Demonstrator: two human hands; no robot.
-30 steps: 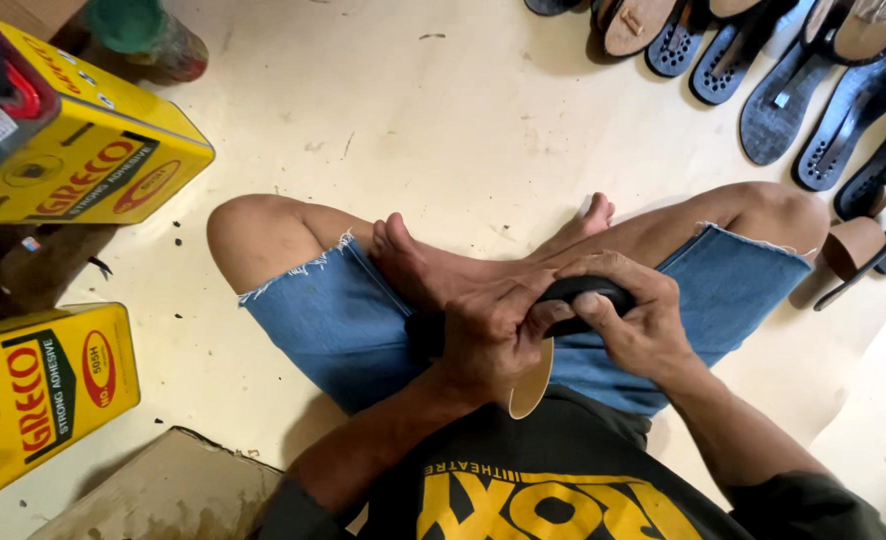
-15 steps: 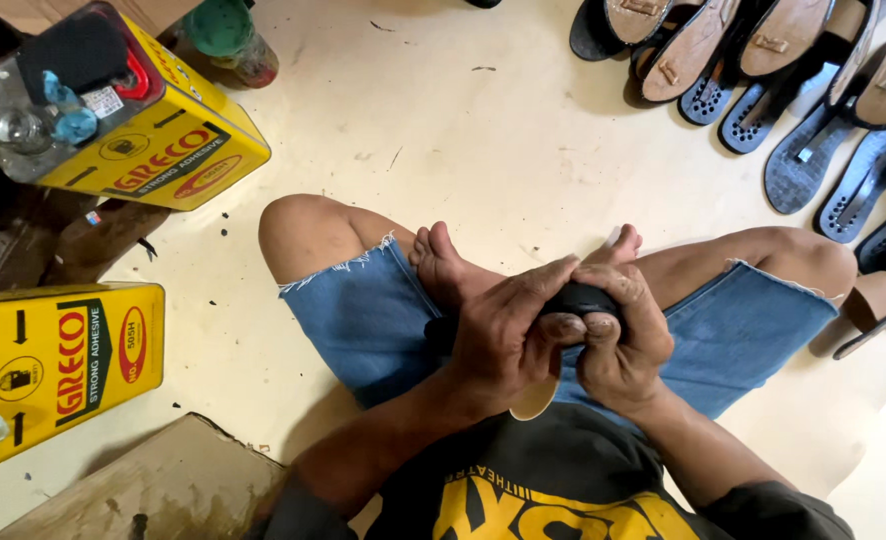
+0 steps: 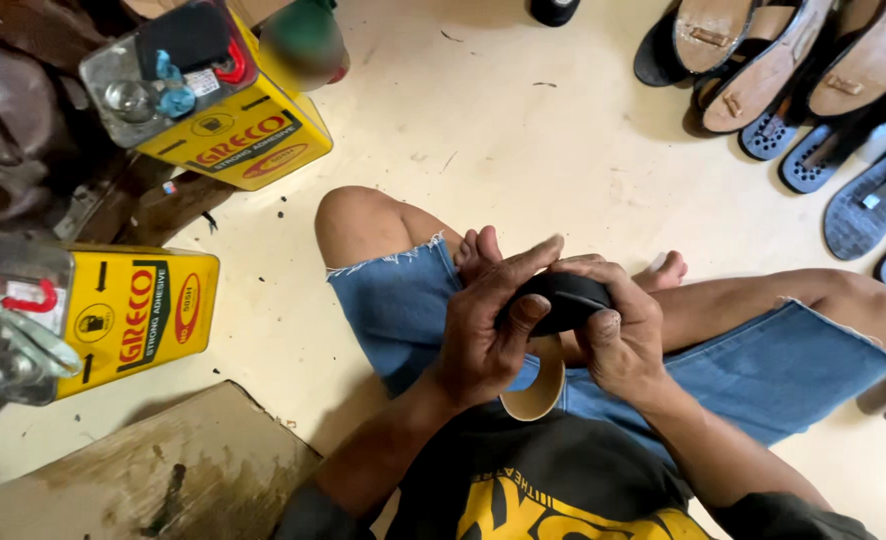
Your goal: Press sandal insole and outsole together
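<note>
I sit cross-legged on the floor in blue denim shorts [image 3: 413, 310]. Both hands hold one sandal sole [image 3: 553, 300] over my lap: its black part shows between my fingers and its tan end [image 3: 535, 392] hangs down below. My left hand [image 3: 488, 325] wraps the left side, thumb pressed on the black part. My right hand [image 3: 618, 330] grips the right side, fingers curled over the top. The middle of the sole is hidden by my fingers.
Two yellow adhesive tins stand at the left, one upper [image 3: 228, 110], one lower [image 3: 113, 315]. Several sandals and soles [image 3: 813, 80] lie on the floor at the upper right. A worn wooden board [image 3: 153, 470] lies at the lower left. Cream floor [image 3: 523, 130] lies ahead.
The view has shifted, so the tins sit further right and lower. My hands have closed tighter round the sole, and the left thumb now presses on its black part.
</note>
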